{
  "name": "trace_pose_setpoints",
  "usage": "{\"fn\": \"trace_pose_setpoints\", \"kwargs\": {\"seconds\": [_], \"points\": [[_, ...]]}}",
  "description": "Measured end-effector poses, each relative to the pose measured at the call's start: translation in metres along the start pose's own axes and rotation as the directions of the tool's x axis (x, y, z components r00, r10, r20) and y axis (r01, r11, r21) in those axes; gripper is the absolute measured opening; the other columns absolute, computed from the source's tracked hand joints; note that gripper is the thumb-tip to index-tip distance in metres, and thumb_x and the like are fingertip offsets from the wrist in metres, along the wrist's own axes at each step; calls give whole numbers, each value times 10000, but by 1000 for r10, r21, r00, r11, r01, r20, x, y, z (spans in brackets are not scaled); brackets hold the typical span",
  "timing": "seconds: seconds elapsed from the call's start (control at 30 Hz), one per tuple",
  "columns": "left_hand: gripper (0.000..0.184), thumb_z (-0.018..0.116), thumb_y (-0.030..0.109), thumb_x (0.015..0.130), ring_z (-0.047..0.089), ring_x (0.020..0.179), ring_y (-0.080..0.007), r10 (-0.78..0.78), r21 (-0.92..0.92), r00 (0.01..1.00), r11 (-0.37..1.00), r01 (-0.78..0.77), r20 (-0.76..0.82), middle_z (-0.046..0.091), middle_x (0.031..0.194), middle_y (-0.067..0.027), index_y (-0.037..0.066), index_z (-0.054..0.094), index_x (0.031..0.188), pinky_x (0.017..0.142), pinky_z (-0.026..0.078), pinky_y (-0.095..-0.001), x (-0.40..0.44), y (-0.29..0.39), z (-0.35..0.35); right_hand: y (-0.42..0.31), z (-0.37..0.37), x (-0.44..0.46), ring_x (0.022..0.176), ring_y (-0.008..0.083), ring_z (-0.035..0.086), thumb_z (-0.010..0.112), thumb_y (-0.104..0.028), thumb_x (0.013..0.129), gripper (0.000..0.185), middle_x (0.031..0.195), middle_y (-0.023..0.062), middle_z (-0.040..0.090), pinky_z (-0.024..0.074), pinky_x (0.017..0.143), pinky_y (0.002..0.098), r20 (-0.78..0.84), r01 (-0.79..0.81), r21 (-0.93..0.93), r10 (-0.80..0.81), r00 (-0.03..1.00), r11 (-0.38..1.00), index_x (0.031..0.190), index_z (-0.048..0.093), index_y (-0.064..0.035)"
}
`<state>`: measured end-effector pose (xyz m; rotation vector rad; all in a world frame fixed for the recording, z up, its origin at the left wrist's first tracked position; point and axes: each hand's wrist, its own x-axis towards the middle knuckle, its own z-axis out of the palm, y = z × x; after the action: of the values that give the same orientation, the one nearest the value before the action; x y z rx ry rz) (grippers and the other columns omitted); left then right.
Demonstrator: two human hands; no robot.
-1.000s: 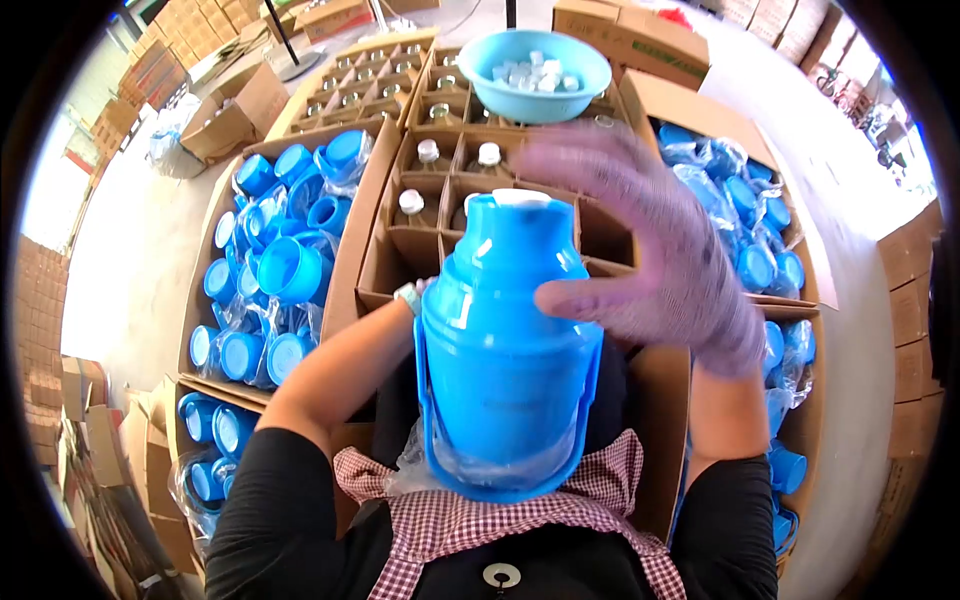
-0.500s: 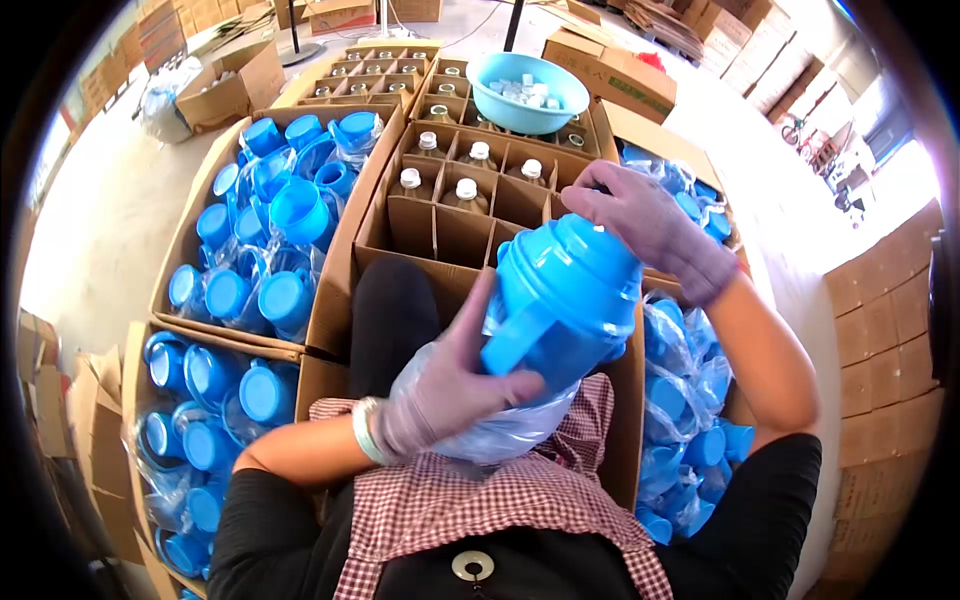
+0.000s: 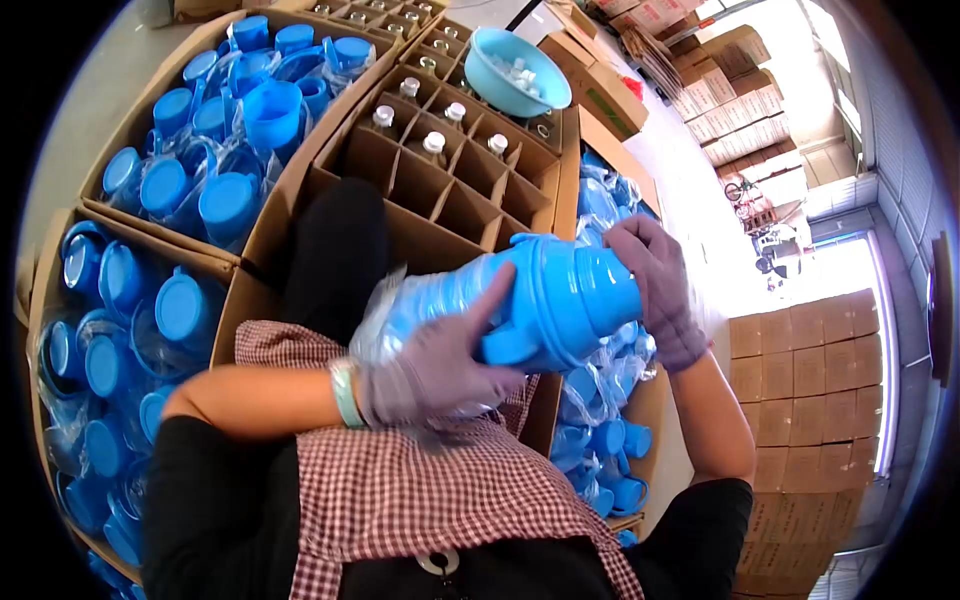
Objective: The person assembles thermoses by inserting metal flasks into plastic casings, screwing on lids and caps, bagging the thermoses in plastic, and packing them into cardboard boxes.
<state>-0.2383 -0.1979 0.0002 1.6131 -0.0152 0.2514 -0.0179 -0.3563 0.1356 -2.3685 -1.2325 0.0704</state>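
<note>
A blue thermos-shaped jug (image 3: 560, 300) lies tilted almost sideways across my lap, its narrower end pointing right. Clear plastic film (image 3: 385, 310) wraps its lower part. My left hand (image 3: 435, 370), in a greyish-purple glove, grips the jug's side near the handle, with thumb and fingers spread around it. At the jug's top end is my gloved right hand (image 3: 655, 290), its fingers curled against the opening. Whatever the right fingers pinch there is hidden.
Ahead stands a divided carton (image 3: 440, 205) with white-capped bottles in some compartments. A light blue basin (image 3: 500, 85) of white pieces sits behind it. Cartons of blue jugs (image 3: 228, 205) flank me left and right. Stacked boxes (image 3: 800, 400) stand farther right.
The jug has tipped from upright to nearly sideways, its top now pointing right. My right hand has come down from above to its top end. The view has turned to the right.
</note>
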Motion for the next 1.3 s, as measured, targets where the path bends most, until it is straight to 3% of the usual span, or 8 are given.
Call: {"fn": "trace_pose_setpoints", "kwargs": {"seconds": [0.17,0.27,0.37,0.5,0.6,0.83,1.07,1.3], "points": [[1177,951,305,698,496,1396,-231,186,-416,782,904,102,595,528,1524,-135,31,276,1622,1183,376,-392,61,5,-114,-115,-12,-29,1137,349,614,792,-217,788,359,1307,71,602,559,847,460,225,793,-142,-761,609,593,1119,670,-146],[1090,926,358,716,561,1339,-254,90,-497,846,840,219,525,577,1473,-149,5,366,1582,1155,413,-383,61,6,-107,-93,-12,-8,1103,340,645,774,-193,793,349,1224,121,660,552,869,474,151,764,-110,-749,645,635,1121,689,-111],[1161,886,382,777,563,1326,-308,-31,254,984,964,75,-174,562,1442,-249,2,195,1629,1150,401,-404,6,20,7,-29,12,44,1064,339,660,738,-219,842,340,1122,184,687,516,950,405,30,143,39,-145,989,989,1119,683,-30],[1196,923,321,742,597,1292,-293,201,-188,979,961,-202,-29,624,1354,-256,-7,190,1628,1108,439,-378,19,-15,-53,-95,-3,14,1180,355,616,800,-284,782,483,1303,162,616,497,1011,429,88,409,-103,-401,912,907,1200,686,-72],[1071,919,280,770,541,1349,-229,129,-587,882,788,187,453,551,1492,-125,2,306,1602,1163,417,-408,44,6,-133,-120,-16,19,1176,342,616,808,-295,768,495,1293,157,615,497,1010,419,210,674,-116,-646,734,729,1196,690,-77],[1128,886,346,809,500,1384,-267,-18,136,952,989,62,-304,511,1501,-226,-7,193,1627,1152,410,-401,5,0,19,-37,38,66,1086,351,649,815,-377,794,524,1119,170,672,523,923,464,22,40,-179,-36,999,983,1150,678,-18],[1076,968,229,673,555,1349,-225,247,-619,827,771,148,505,568,1486,-120,18,404,1564,1186,401,-400,64,-9,-139,-114,-8,24,1085,338,647,837,-315,755,579,1186,147,638,517,947,449,198,775,6,-761,618,632,1245,654,-69],[1020,844,185,818,562,1330,-251,-202,-144,957,974,174,-210,580,1432,-219,-49,237,1604,1134,441,-381,30,31,-4,-21,21,55,1118,314,637,781,-359,843,547,1165,172,661,506,946,389,63,68,47,-71,996,997,1255,612,-42]]}}
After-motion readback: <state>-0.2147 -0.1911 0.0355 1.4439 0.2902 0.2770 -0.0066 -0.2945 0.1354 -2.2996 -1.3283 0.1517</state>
